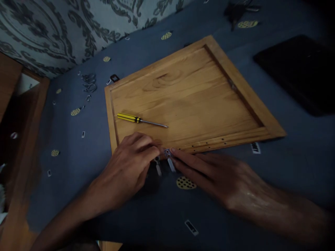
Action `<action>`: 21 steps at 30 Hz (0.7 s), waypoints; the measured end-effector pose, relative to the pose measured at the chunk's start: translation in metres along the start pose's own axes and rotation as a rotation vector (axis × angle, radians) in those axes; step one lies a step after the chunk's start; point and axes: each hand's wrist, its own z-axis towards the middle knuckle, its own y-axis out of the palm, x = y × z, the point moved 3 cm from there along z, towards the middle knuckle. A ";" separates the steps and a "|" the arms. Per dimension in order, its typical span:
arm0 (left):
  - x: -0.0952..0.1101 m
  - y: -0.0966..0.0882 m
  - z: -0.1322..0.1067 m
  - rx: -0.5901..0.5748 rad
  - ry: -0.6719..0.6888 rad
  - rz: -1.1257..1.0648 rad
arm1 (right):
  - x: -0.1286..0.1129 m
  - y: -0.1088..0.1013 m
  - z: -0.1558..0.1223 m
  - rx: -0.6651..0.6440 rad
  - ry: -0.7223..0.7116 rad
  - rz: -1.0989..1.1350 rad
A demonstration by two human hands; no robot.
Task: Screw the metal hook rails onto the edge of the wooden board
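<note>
A framed wooden panel [188, 94] lies flat on a blue patterned cloth [274, 167]. My left hand [128, 167] and my right hand [211, 172] meet at the panel's near edge. Their fingertips pinch a small metal hinge piece [168, 153] against the frame. Two grey metal tabs [164, 166] stick out below the fingers onto the cloth. A yellow-handled screwdriver [141, 120] rests on the panel just beyond my left hand. A row of small holes [206, 143] runs along the near frame rail to the right of my fingers.
Loose metal hooks and fittings [89, 83] lie on the cloth at the far left. A dark flat object [300, 69] sits at the far right, and dark clutter [235, 12] at the far edge. Wooden furniture [15, 115] borders the left side.
</note>
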 end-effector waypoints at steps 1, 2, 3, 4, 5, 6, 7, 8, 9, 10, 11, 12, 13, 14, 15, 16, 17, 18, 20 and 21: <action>0.000 0.000 0.000 0.005 0.003 -0.007 | 0.000 0.001 -0.001 -0.007 0.006 0.006; 0.000 0.000 0.000 0.009 0.003 -0.014 | 0.000 0.002 -0.002 -0.014 0.012 0.011; 0.000 0.000 0.000 0.012 0.006 -0.022 | 0.000 0.003 -0.003 -0.023 0.018 0.014; 0.000 0.001 0.000 0.015 0.010 -0.030 | 0.000 0.003 -0.004 -0.032 0.022 0.011; 0.000 0.001 0.000 0.020 0.014 -0.035 | 0.000 0.004 -0.005 -0.038 0.026 0.005; 0.000 0.001 0.000 0.024 0.015 -0.034 | 0.000 0.004 -0.005 -0.042 0.028 0.001; 0.000 0.002 0.000 0.026 0.017 -0.032 | 0.000 0.004 -0.005 -0.038 0.027 -0.003; 0.000 0.002 0.000 0.028 0.017 -0.027 | 0.000 0.003 -0.004 -0.029 0.025 -0.006; 0.000 0.002 0.000 0.029 0.018 -0.023 | 0.000 0.003 -0.004 -0.024 0.022 -0.006; 0.000 0.002 0.000 0.029 0.017 -0.020 | 0.000 0.003 -0.003 -0.018 0.018 -0.004; 0.000 0.002 0.000 0.027 0.016 -0.019 | 0.000 0.003 -0.002 -0.019 0.012 -0.001; 0.000 0.002 0.000 0.027 0.016 -0.021 | 0.000 0.002 -0.001 -0.009 0.013 -0.001; 0.000 0.002 0.000 0.029 0.013 -0.024 | 0.000 0.002 -0.001 -0.004 0.015 -0.001; 0.001 0.002 -0.001 0.028 0.008 -0.026 | -0.001 0.002 0.000 -0.003 0.016 0.000; 0.001 0.002 -0.001 0.024 0.003 -0.025 | -0.001 0.002 0.000 -0.004 0.014 0.000; 0.001 0.002 -0.001 0.019 -0.002 -0.022 | -0.002 0.003 -0.001 -0.006 0.016 -0.003; 0.000 0.002 -0.002 0.013 -0.007 -0.018 | -0.002 0.004 -0.002 -0.005 0.020 -0.005; 0.000 0.002 -0.002 0.014 -0.007 -0.014 | -0.003 0.006 -0.003 -0.009 0.027 -0.008; -0.001 0.003 -0.002 0.031 0.003 -0.012 | -0.004 0.009 -0.006 0.009 0.053 -0.007; -0.001 0.003 -0.001 0.045 0.010 -0.012 | -0.004 0.010 -0.007 0.012 0.061 -0.004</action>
